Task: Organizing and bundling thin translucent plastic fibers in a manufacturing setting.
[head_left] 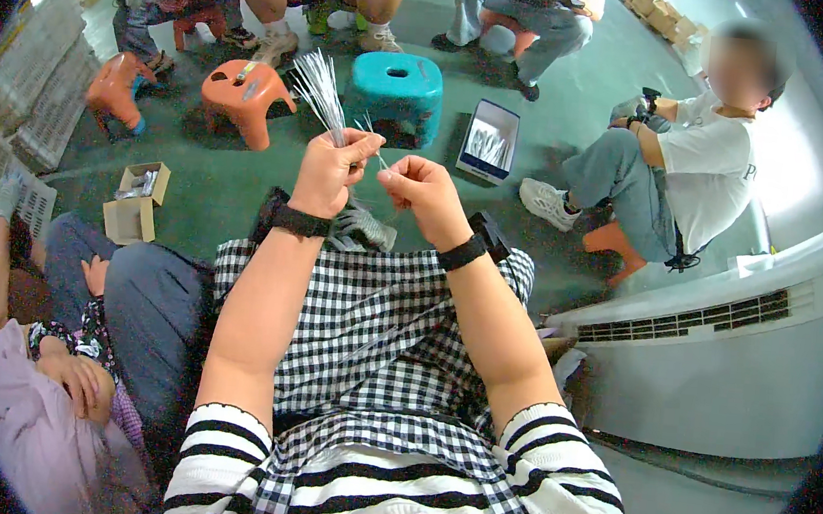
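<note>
My left hand (329, 173) is closed around a bundle of thin, silvery-white strands (318, 90), which fan out upward and to the left; whether they are wires or ties I cannot make out. Close by on the right, my right hand (427, 192) pinches the lower end of a thin strand (381, 160) between thumb and fingertips. That strand slants up toward the left hand, apart from the main bundle. A pale grey glove (367, 228) shows below and between my hands, at the edge of my checked apron (365, 341).
Ahead stand a blue stool (420, 74) and an orange stool (230, 94). An open box (464, 159) of silvery thin pieces lies right of the blue one. At left is a small open cardboard box (130, 225). Seated people surround me, one (709, 156) at right.
</note>
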A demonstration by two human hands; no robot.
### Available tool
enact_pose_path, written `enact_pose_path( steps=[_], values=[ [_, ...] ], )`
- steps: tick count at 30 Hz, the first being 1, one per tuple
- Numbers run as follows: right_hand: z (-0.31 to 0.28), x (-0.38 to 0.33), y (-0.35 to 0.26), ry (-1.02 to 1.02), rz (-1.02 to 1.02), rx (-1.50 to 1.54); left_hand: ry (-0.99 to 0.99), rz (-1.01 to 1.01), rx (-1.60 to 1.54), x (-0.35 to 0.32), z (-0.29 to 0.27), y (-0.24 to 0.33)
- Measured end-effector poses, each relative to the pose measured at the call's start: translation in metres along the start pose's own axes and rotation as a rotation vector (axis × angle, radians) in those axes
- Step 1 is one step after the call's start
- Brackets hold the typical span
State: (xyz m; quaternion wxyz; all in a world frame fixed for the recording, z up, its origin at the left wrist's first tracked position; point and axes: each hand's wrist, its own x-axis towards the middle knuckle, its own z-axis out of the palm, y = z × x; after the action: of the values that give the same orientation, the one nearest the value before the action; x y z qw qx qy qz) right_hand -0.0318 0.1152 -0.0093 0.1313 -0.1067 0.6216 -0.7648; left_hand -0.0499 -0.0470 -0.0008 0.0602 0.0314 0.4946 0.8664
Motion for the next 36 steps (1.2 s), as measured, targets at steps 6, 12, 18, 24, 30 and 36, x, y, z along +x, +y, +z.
enact_pose_path(
  steps=[6, 12, 18, 24, 30, 36],
  values=[
    [0.009, 0.001, -0.002, 0.258, -0.505, -0.797, 0.064, 0.054, 0.029, 0.001, 0.001, 0.001],
    [0.008, -0.006, -0.003, 0.258, -0.457, -0.75, 0.011, 0.009, 0.069, -0.003, 0.004, 0.005],
    [-0.006, -0.001, 0.009, 0.032, -0.159, -0.233, 0.007, -0.003, 0.102, -0.007, 0.004, 0.003],
    [-0.004, -0.003, 0.004, -0.047, -0.07, -0.076, 0.052, -0.021, 0.077, -0.004, 0.005, 0.003],
    [-0.005, 0.001, 0.002, -0.043, 0.035, -0.048, 0.04, -0.012, 0.082, 0.001, 0.001, 0.001],
    [-0.002, 0.0, 0.005, 0.001, 0.01, -0.101, 0.052, -0.008, 0.09, -0.001, 0.002, 0.0]
  ],
)
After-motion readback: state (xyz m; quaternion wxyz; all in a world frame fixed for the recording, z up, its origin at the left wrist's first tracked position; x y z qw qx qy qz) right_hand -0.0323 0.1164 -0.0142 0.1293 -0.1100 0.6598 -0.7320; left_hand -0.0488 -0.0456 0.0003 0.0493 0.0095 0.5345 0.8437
